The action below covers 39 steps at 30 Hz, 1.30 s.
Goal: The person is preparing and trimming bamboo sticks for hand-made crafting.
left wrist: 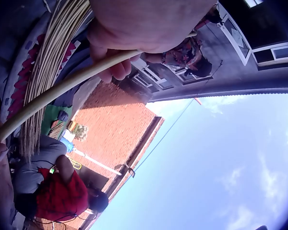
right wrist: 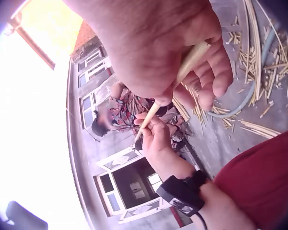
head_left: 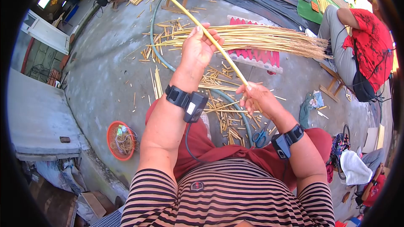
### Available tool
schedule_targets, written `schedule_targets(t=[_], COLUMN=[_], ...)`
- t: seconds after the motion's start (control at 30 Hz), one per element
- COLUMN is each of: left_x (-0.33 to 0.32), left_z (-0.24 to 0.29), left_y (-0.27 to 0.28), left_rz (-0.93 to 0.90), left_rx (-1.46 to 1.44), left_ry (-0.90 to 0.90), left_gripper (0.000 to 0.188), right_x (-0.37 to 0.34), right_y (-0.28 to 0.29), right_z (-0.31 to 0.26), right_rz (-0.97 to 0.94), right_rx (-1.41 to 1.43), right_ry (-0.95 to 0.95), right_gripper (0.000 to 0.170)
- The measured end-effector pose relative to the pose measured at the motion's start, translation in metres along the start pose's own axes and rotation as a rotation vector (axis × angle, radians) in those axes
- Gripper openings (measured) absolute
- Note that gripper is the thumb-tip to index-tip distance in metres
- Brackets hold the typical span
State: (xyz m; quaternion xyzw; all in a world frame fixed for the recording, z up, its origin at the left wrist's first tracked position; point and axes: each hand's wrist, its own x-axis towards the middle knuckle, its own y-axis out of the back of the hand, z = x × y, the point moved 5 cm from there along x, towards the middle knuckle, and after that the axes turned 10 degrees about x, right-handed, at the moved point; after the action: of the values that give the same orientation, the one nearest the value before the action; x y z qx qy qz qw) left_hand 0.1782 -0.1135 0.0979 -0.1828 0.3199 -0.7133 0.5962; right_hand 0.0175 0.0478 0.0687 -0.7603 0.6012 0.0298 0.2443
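A long, pale yellow stalk (head_left: pixel 230 62) slants between both hands, its far end reaching past the left hand toward the top of the head view. My left hand (head_left: pixel 198 49) holds it partway along, palm turned up, fingers bent round it. At the near end my right hand (head_left: pixel 261 99) pinches the stalk between thumb and fingers. The right wrist view shows the stalk's cut end (right wrist: pixel 201 48) lying against the right palm. Behind the hands, a bundle of long stalks (head_left: pixel 256 35) with feathery tips lies on a low stand with pink cloth (head_left: pixel 248 54).
Short cut pieces (head_left: pixel 229 120) litter the concrete floor, crossed by a grey-green hose (head_left: pixel 156 29). Blue-handled scissors (head_left: pixel 259 137) lie near my knees. An orange basket (head_left: pixel 110 141) with string stands at left. A person in a red shirt (head_left: pixel 372 42) sits at right; others sit at the back.
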Motion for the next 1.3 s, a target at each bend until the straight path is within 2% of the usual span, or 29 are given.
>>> schedule_targets(t=[0.03,0.13,0.23,0.33,0.4,0.43,0.53,0.57,0.67,0.7,0.8,0.83,0.97,1.07,1.1,1.2,1.23,1.3], left_x=[-0.001,0.001,-0.001,-0.001,-0.003,-0.004,-0.014,-0.018,-0.016,-0.019,-0.033,-0.039,-0.038,-0.036,-0.035,-0.024,-0.01,0.004], left_z=[0.0,0.0,-0.001,0.001,0.001,0.002,-0.001,-0.004,-0.024,-0.028,-0.043,-0.044,-0.038,-0.041,-0.038,-0.007,0.009,0.04], left_y=[-0.001,-0.004,-0.012,-0.013,-0.013,-0.014,-0.015,-0.018,-0.015,-0.02,-0.039,-0.047,-0.054,-0.043,-0.041,-0.035,-0.021,0.006], left_rz=[-0.011,-0.078,-0.27,-0.279,-0.223,-0.197,0.052,0.056,-0.128,-0.158,-0.118,-0.155,-0.271,-0.107,-0.075,0.096,0.168,0.142], left_rx=[-0.012,-0.036,-0.095,-0.054,0.022,0.061,0.199,0.218,0.105,0.074,0.088,0.097,0.236,0.493,0.567,0.262,0.19,0.049], left_ry=[0.002,-0.021,-0.04,-0.014,0.009,0.021,0.043,0.04,-0.067,-0.065,-0.029,-0.042,-0.074,-0.055,-0.04,-0.083,-0.173,-0.212], left_gripper=[0.025,0.027,0.028,0.028,0.028,0.028,0.029,0.028,0.026,0.024,0.022,0.021,0.018,0.019,0.023,0.027,0.032,0.033], right_x=[-0.002,-0.004,0.002,-0.002,-0.006,-0.008,-0.003,0.001,0.002,0.002,0.002,0.004,0.005,0.005,0.006,0.007,0.006,0.001], right_y=[-0.005,-0.008,-0.001,-0.006,-0.013,-0.016,-0.005,0.003,0.002,-0.002,-0.004,0.0,0.001,-0.003,-0.001,0.004,0.002,-0.011], right_z=[0.002,0.003,0.018,0.021,0.02,0.02,0.029,0.036,0.046,0.045,0.03,0.029,0.032,0.038,0.039,0.054,0.066,0.086], right_rz=[-0.057,-0.165,-0.146,-0.162,-0.174,-0.18,0.002,0.097,0.165,0.167,0.137,0.131,0.122,0.081,0.083,0.051,0.073,0.038], right_rx=[0.218,0.302,0.263,0.326,0.352,0.364,0.179,-0.033,-0.145,-0.1,-0.007,-0.004,0.071,0.167,0.201,0.056,-0.121,-0.124], right_ry=[-0.093,-0.185,-0.287,-0.32,-0.318,-0.315,-0.215,-0.106,0.002,0.018,0.101,0.146,0.089,-0.009,-0.095,-0.026,0.011,-0.036], right_gripper=[0.034,0.038,0.041,0.041,0.041,0.041,0.041,0.039,0.036,0.032,0.033,0.034,0.035,0.035,0.034,0.032,0.031,0.032])
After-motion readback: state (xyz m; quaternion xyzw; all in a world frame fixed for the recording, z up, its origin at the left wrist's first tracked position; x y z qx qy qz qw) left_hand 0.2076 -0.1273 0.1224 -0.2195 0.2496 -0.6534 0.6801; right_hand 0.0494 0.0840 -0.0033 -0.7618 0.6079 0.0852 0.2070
